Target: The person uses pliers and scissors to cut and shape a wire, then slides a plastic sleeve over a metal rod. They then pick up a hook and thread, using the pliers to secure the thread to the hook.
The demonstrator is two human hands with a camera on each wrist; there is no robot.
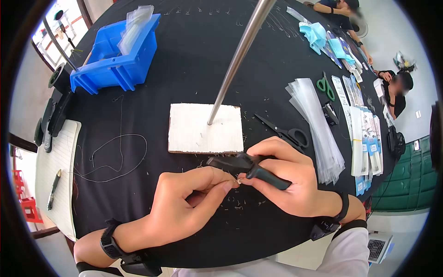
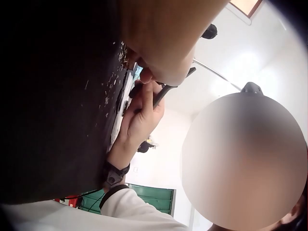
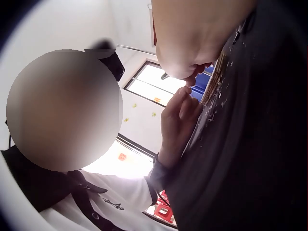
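The black-covered table (image 1: 184, 69) curves round to a near edge close to the person's waist, with both wrists over it. Towards its far left edge stands the blue bin (image 1: 108, 74); along the left edge lies a notebook (image 1: 69, 157). To the right, a fan of clear sleeves (image 1: 318, 134) bounds the working room. The white board (image 1: 205, 129) lies midway between, a metal rod (image 1: 233, 69) rising from it and limiting passage above.

Just off the board's near edge, the two hands meet at the fingertips. The right hand (image 1: 300, 184) has its grip curled round a black tool (image 1: 270, 177), whose tip points left beside that edge. The left hand (image 1: 173, 198) has its grip closed to a pinch, thumb against forefinger, on a tiny pale piece (image 1: 239, 181), too small to name. Black scissors (image 1: 295, 137) crowd the right knuckles, between board and sleeves.
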